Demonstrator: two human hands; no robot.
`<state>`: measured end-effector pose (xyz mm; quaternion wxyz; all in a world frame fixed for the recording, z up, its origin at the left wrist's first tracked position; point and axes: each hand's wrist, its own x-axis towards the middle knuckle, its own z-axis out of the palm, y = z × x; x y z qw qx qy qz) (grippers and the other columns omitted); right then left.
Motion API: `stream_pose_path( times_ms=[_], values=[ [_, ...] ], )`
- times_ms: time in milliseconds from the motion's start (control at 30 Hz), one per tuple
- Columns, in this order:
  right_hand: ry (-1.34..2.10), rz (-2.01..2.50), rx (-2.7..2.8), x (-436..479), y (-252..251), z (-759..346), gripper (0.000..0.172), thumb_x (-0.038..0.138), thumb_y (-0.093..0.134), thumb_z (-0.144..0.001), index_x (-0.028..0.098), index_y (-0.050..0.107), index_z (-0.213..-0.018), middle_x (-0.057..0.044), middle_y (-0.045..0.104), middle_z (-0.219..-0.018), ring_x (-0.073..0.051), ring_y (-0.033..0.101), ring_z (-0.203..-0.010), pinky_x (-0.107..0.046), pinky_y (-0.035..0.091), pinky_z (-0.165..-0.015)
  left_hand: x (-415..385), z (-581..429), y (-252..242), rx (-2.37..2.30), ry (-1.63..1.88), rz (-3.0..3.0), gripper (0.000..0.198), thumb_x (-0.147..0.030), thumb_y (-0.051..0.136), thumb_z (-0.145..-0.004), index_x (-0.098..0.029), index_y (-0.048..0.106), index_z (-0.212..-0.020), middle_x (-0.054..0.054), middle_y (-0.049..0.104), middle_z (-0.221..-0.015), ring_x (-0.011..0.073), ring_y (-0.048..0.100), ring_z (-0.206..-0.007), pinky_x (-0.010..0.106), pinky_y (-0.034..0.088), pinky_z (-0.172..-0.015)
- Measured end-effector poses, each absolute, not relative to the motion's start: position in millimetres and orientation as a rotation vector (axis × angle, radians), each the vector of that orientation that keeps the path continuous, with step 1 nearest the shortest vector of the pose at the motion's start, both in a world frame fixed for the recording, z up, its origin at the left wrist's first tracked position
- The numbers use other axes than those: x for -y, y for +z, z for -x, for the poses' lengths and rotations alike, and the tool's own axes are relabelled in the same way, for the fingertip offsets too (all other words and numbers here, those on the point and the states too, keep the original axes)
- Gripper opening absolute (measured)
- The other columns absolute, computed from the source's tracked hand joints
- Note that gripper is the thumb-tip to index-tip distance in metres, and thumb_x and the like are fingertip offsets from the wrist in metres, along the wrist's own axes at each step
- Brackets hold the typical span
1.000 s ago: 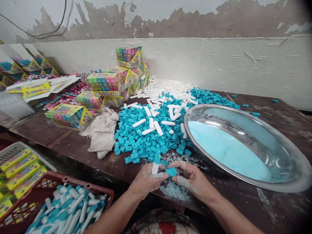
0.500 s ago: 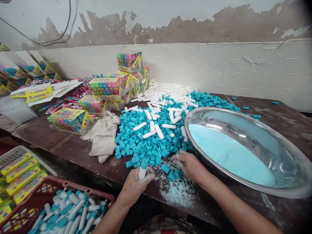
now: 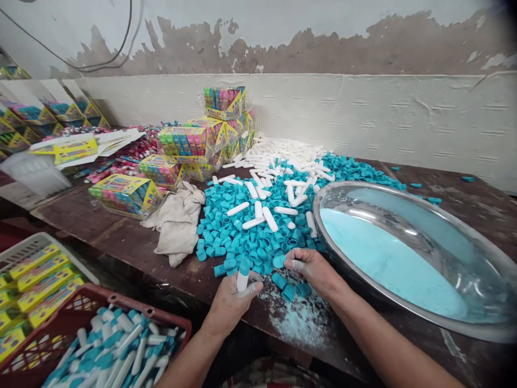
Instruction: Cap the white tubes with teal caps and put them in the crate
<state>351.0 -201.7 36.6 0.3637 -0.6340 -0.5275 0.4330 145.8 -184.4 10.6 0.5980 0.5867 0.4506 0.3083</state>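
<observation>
My left hand (image 3: 231,302) is closed round a white tube with a blue cap (image 3: 243,274), held upright at the table's front edge. My right hand (image 3: 311,268) reaches into the near edge of a big heap of blue caps (image 3: 246,226), its thumb and fingers pinching one blue cap (image 3: 279,261). Loose white tubes (image 3: 270,218) lie on top of the heap and in a pile behind it. Both hands are dusted with pale powder. Spilled blue powder (image 3: 301,323) lies on the table just below my right hand.
A wide metal basin (image 3: 452,323) of blue powder fills the right side. A beige cloth (image 3: 177,221) lies left of the caps. Wrapped colourful boxes (image 3: 183,143) are stacked behind. A red crate (image 3: 100,296) of capped tubes and a white basket (image 3: 24,248) sit below left.
My right hand moved away from the left hand and up into the cap heap, where it now pinches a cap. The left hand kept hold of the capped tube.
</observation>
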Motion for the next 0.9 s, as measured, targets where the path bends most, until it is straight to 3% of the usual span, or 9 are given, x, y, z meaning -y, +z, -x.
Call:
stream_pose_path(
  times_ms=[100, 267, 367, 433, 533, 633, 767, 900],
  values=[
    [1.3, 1.461, 1.169, 217, 35, -344, 0.022, 0.037, 0.061, -0.065, 0.016, 0.054, -0.062, 0.007, 0.039, -0.047, -0.007, 0.032, -0.045, -0.021, 0.024, -0.045, 186, -155, 13, -0.948, 0.697, -1.425, 0.032, -0.043, 0.06, -0.071, -0.012, 0.061, -0.079, -0.002, 0.047, -0.058, 0.0099, 0.041, -0.056, 0.021, 0.033, -0.054],
    [1.279, 1.45, 1.168, 231, 28, -332, 0.026, 0.041, 0.064, -0.064, 0.017, 0.055, -0.061, 0.007, 0.04, -0.048, -0.008, 0.034, -0.045, -0.022, 0.027, -0.046, 192, -166, 20, -0.976, 0.719, -1.564, 0.025, -0.038, 0.058, -0.074, -0.014, 0.054, -0.068, -0.002, 0.048, -0.062, 0.0103, 0.041, -0.061, 0.021, 0.032, -0.059],
    [1.05, 1.502, 1.39, 238, 32, -333, 0.022, 0.037, 0.061, -0.07, 0.017, 0.056, -0.063, 0.002, 0.05, -0.058, -0.012, 0.046, -0.057, -0.025, 0.037, -0.056, 194, -167, 24, -1.01, 0.705, -1.649, 0.022, -0.035, 0.054, -0.077, -0.014, 0.058, -0.073, -0.001, 0.054, -0.067, 0.0122, 0.045, -0.065, 0.021, 0.034, -0.061],
    [0.797, 1.557, 1.558, 242, 37, -335, 0.011, 0.028, 0.057, -0.074, 0.017, 0.059, -0.075, -0.003, 0.058, -0.076, -0.017, 0.053, -0.074, -0.029, 0.04, -0.069, 195, -168, 25, -1.017, 0.645, -1.744, 0.021, -0.034, 0.053, -0.077, -0.014, 0.06, -0.075, 0.0, 0.056, -0.068, 0.0128, 0.047, -0.065, 0.021, 0.034, -0.06],
    [0.664, 1.523, 1.858, 245, 44, -335, 0.02, 0.015, 0.049, -0.077, 0.019, 0.06, -0.093, -0.006, 0.059, -0.089, -0.018, 0.054, -0.086, -0.03, 0.041, -0.076, 196, -170, 28, -0.998, 0.554, -1.842, 0.02, -0.033, 0.055, -0.076, -0.014, 0.061, -0.072, -0.001, 0.058, -0.066, 0.0128, 0.048, -0.063, 0.021, 0.033, -0.058],
    [0.685, 1.518, 2.01, 246, 48, -335, 0.021, 0.013, 0.045, -0.078, 0.02, 0.063, -0.086, -0.006, 0.06, -0.082, -0.018, 0.055, -0.08, -0.029, 0.042, -0.072, 196, -170, 30, -0.999, 0.557, -1.837, 0.021, -0.034, 0.055, -0.076, -0.015, 0.06, -0.072, 0.0, 0.058, -0.067, 0.0134, 0.05, -0.063, 0.021, 0.034, -0.058],
    [0.811, 1.602, 1.614, 248, 54, -343, 0.009, 0.023, 0.054, -0.075, 0.018, 0.058, -0.081, -0.003, 0.06, -0.073, -0.018, 0.057, -0.071, -0.03, 0.044, -0.068, 195, -164, 29, -1.108, 0.521, -1.952, 0.019, -0.035, 0.055, -0.077, -0.016, 0.058, -0.072, 0.0, 0.059, -0.068, 0.0143, 0.052, -0.064, 0.021, 0.034, -0.059],
    [1.261, 1.364, 1.045, 253, 62, -350, 0.026, 0.041, 0.061, -0.071, 0.018, 0.051, -0.078, 0.0, 0.059, -0.062, -0.016, 0.058, -0.06, -0.03, 0.047, -0.059, 197, -160, 22, -1.177, 0.374, -2.138, 0.016, -0.033, 0.053, -0.078, -0.018, 0.057, -0.076, 0.002, 0.062, -0.071, 0.0157, 0.056, -0.066, 0.022, 0.034, -0.058]
  ],
)
